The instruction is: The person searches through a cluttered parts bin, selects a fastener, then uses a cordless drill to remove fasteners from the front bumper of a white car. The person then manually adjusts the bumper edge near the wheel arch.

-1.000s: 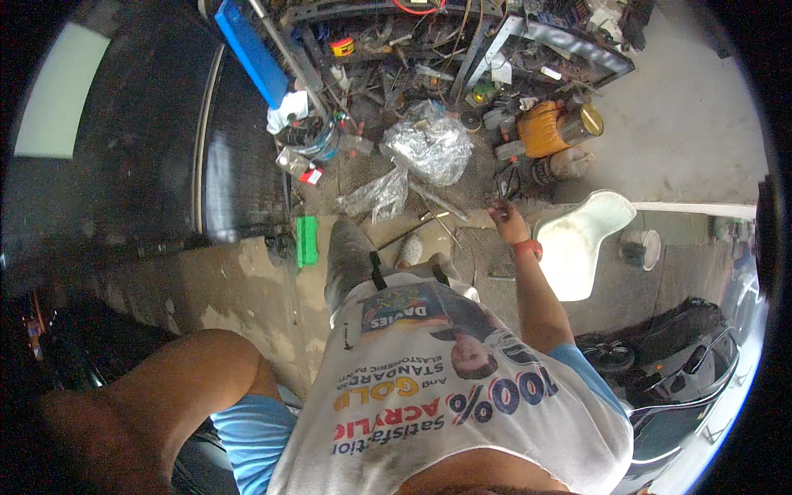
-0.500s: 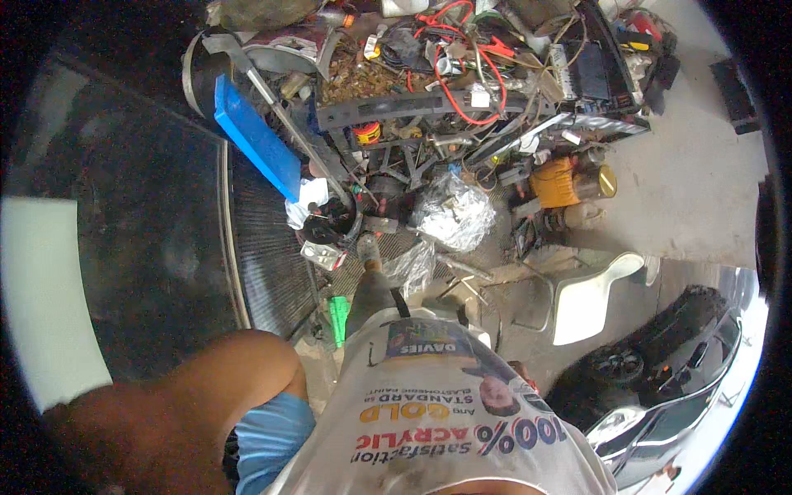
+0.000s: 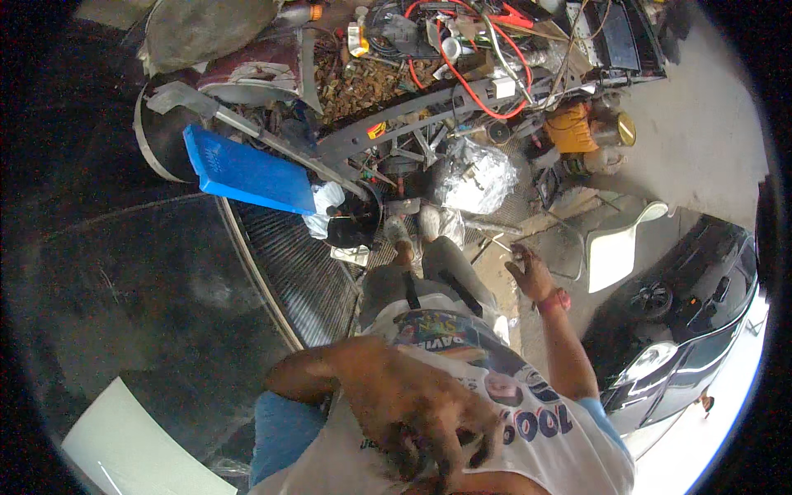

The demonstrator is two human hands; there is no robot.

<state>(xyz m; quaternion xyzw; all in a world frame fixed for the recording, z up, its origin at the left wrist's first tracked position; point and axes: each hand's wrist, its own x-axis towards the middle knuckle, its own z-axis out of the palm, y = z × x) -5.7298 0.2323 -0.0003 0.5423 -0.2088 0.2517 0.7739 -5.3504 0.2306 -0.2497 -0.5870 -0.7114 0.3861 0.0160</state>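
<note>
My left hand [image 3: 433, 404] is raised close in front of my white printed shirt [image 3: 536, 450], large and somewhat blurred. Its fingers are bent and apart, with gaps between them, and I make out nothing in them. My right hand [image 3: 532, 274], with a red band [image 3: 554, 300] at the wrist, hangs out to the right of my legs. Its fingers are loosely spread and appear to hold nothing. The white chair [image 3: 615, 256] stands nearest to it, apart from the hand.
Beyond my feet lie a crumpled silvery plastic bundle [image 3: 478, 177], a black bucket [image 3: 356, 221] and a blue panel [image 3: 247, 175]. A cluttered bench holds a red cable [image 3: 466, 95]. An orange container [image 3: 571, 128] is at right. A black car [image 3: 676, 305] stands beyond the chair.
My left arm has swung in from the lower left to my chest. My right hand has come out into view on the right. The whole view has shifted and turned.
</note>
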